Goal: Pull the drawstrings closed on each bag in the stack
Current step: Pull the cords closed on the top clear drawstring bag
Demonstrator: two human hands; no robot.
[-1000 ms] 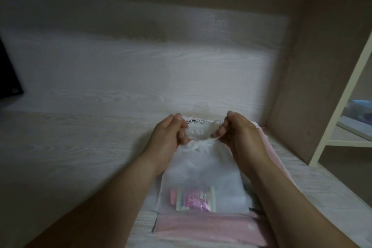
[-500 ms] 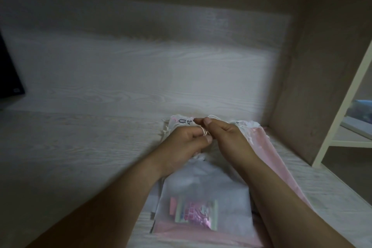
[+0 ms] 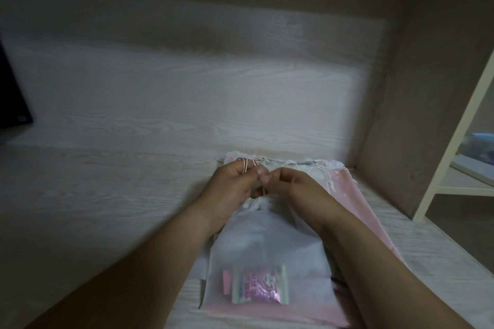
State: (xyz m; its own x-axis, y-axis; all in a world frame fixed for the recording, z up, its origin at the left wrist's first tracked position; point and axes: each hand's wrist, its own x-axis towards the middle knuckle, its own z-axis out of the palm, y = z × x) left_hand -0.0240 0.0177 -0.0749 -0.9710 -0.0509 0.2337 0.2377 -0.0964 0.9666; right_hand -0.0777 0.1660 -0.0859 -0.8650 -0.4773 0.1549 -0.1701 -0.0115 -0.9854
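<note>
A translucent white drawstring bag (image 3: 267, 248) lies on top of a stack of pink and white bags (image 3: 350, 195) on the wooden desk (image 3: 107, 208). Its mouth is gathered tight just below my hands. A pink and green packet (image 3: 256, 287) shows through its lower part. My left hand (image 3: 232, 187) and my right hand (image 3: 296, 187) meet above the gathered mouth, each pinching the thin drawstring (image 3: 263, 191); a loop of cord runs over my left fingers. The open mouths of the bags below fan out behind my hands.
The desk sits in a wooden alcove with a back panel (image 3: 187, 88) and a right side wall (image 3: 427, 88). A dark screen edge (image 3: 10, 96) stands at the far left. A cream shelf frame (image 3: 454, 147) stands at the right.
A second ago my hands were apart, stretching the bag's mouth. They have since come together over the now gathered mouth and hold the cord.
</note>
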